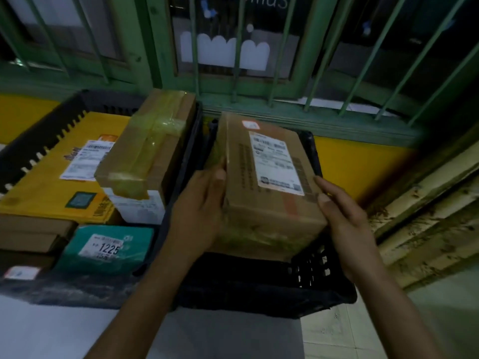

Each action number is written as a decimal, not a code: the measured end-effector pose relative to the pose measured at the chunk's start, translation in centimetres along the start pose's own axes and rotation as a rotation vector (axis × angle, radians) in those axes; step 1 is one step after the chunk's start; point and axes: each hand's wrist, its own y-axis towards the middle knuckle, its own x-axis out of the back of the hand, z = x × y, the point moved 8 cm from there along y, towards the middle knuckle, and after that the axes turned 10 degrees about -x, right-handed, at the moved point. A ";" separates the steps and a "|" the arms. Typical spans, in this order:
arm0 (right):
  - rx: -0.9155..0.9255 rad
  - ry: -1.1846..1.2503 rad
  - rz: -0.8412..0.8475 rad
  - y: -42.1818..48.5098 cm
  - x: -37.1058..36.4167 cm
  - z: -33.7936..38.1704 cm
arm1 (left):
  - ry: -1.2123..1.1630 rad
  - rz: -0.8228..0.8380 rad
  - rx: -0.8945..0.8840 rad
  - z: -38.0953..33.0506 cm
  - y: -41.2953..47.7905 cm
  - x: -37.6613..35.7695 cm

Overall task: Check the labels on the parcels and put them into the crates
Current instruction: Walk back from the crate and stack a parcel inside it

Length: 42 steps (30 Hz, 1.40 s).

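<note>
while my left hand (199, 211) presses flat against the left side of the brown cardboard parcel (269, 187), my right hand (344, 224) lies against its near right corner, thumb on the top edge, so the box is clamped between my two palms rather than wrapped by fingers. the parcel sits tilted, label side up, its far end raised toward the window bars (285, 73) and its near end low inside the right black crate (272, 294). whether its underside already touches the crate floor i cannot tell; the near wall hides it. the white shipping label (274, 161) faces me, though the print is too blurred to read.

this crate seems to hold nothing else that i can see, so i judge this is its first parcel and the placing is nearly finished; what is left is to let it settle and let go.

just beside it, the left black crate (59, 120) is already well filled: a yellow flat parcel (51, 182) with its own label, a taped brown box (153, 143) leaning across it, a teal packet (108, 247) marked 1225, and more brown cartons at the near left. that part looks done. no unsorted parcels show in this view, so how many remain i cannot say.
</note>
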 end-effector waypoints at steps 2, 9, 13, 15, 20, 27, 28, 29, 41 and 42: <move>0.012 -0.020 0.000 0.8 -1.7 0.4 | -0.028 -0.039 0.143 1.4 1.8 0.8; -0.090 -0.087 0.016 5.4 -5.3 0.3 | 0.073 0.097 0.103 3.4 5.7 0.1; -0.135 -0.038 0.001 5.7 -4.2 -0.5 | 0.020 0.048 0.153 3.1 6.3 0.1; -0.126 0.028 -0.044 5.6 -2.2 -0.2 | -0.006 0.010 0.071 2.2 6.2 0.9; -0.074 0.100 0.009 5.1 0.9 1.4 | 0.391 0.085 -0.223 -1.2 6.6 1.7; -0.003 0.046 0.136 6.8 2.9 2.4 | 0.287 0.083 -0.203 -3.0 6.0 1.5; 0.002 0.034 0.142 7.1 3.1 2.4 | 0.330 0.046 -0.209 -2.9 5.0 2.0; 0.009 0.011 0.137 7.4 3.3 2.2 | 0.382 0.037 -0.215 -2.8 3.9 2.2; 0.180 -0.480 0.160 8.1 -1.3 -0.7 | 0.346 0.367 0.194 3.0 -6.0 1.0; 0.194 -0.555 0.167 8.2 -1.6 -1.1 | 0.387 0.420 0.213 3.5 -5.7 0.5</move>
